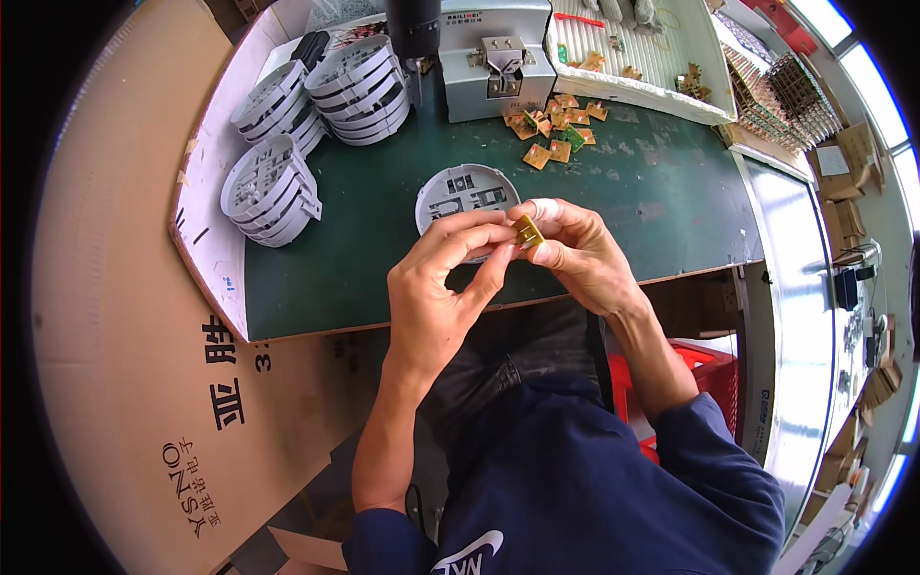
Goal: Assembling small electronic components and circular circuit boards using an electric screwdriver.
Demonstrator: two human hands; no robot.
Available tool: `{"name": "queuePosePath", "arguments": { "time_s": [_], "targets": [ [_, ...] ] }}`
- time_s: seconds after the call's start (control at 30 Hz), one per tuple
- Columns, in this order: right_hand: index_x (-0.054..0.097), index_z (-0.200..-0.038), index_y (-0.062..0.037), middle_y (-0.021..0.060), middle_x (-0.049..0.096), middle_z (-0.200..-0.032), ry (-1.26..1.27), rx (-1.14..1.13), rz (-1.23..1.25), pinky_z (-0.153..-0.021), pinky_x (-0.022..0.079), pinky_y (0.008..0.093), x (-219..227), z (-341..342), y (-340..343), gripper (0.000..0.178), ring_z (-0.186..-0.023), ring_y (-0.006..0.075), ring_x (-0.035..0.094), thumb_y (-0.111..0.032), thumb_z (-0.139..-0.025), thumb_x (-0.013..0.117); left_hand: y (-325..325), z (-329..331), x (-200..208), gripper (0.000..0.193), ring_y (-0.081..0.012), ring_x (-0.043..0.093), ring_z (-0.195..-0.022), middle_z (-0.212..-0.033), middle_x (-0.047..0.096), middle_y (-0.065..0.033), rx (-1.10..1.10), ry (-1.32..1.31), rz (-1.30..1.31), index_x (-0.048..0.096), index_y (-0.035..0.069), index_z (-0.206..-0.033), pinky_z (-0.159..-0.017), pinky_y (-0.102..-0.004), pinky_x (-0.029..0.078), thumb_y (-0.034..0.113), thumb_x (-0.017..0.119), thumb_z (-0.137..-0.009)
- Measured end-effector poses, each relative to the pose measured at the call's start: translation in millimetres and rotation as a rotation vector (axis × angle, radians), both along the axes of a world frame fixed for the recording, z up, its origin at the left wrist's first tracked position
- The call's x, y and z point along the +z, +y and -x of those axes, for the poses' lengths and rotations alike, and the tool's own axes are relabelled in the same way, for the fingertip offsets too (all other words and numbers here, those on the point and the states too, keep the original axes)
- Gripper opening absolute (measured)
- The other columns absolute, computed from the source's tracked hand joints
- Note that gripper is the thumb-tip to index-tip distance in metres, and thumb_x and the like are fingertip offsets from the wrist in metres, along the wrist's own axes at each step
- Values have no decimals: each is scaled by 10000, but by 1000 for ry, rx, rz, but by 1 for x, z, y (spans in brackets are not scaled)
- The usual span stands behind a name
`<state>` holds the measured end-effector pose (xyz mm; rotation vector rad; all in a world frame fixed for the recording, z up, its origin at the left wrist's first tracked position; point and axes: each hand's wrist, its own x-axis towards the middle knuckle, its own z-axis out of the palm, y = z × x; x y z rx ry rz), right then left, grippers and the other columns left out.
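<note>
Between both hands, just above the near edge of the green table, is a small yellow-tan circuit board [528,232] with small parts on its face. My right hand [580,251] pinches it between thumb and forefinger; one finger wears a white wrap. Fingertips of my left hand [450,264] close on the board's left side. Right behind the hands lies a round grey plastic housing [466,182] with cut-outs, partly hidden by my fingers. Farther back, several similar small boards [559,151] lie in a loose pile, one of them showing green.
Stacks of grey round housings [271,192] stand at the left beside a white board wall [206,182]. A grey metal machine [498,77] sits at the back, next to a dark upright column [414,29]. A white foam tray [661,91] holds more boards. Below right is a red crate [704,383].
</note>
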<state>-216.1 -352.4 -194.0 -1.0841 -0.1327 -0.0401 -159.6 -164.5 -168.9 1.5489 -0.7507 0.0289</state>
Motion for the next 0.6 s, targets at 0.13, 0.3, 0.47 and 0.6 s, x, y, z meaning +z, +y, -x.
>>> {"name": "queuePosePath", "arguments": {
  "time_s": [0.13,0.3,0.47,0.6],
  "targets": [
    [669,-1282,-33,81,728,-1188,6,-68,72,-1016,537,372,2,1,4,407,-1126,187,685,-111,-902,793,6,6,5,166,-190,721,-1021,-1176,720,-108,83,-136,-83,751,-19,-1084,-894,-320,601,6,743,-920],
    [682,-1259,-27,54,726,-1159,4,-116,113,-1016,535,351,6,1,9,385,-1096,154,676,-76,-894,795,0,10,5,169,-202,728,-970,-1095,751,-92,129,-174,-79,764,21,-1056,-863,-314,567,21,782,-889],
    [696,-1237,-22,32,721,-1143,-2,-150,179,-1019,532,334,7,3,14,358,-1079,136,668,-49,-892,790,3,9,-1,169,-216,733,-954,-1052,758,-99,170,-258,-101,756,18,-1035,-852,-320,575,0,790,-871],
    [696,-1237,-19,40,723,-1142,17,-164,166,-1027,529,334,5,3,15,353,-1081,131,665,-48,-896,785,2,5,-6,172,-231,738,-931,-1032,757,-110,211,-385,-139,747,15,-1024,-847,-326,582,-14,795,-861]
  ]
}}
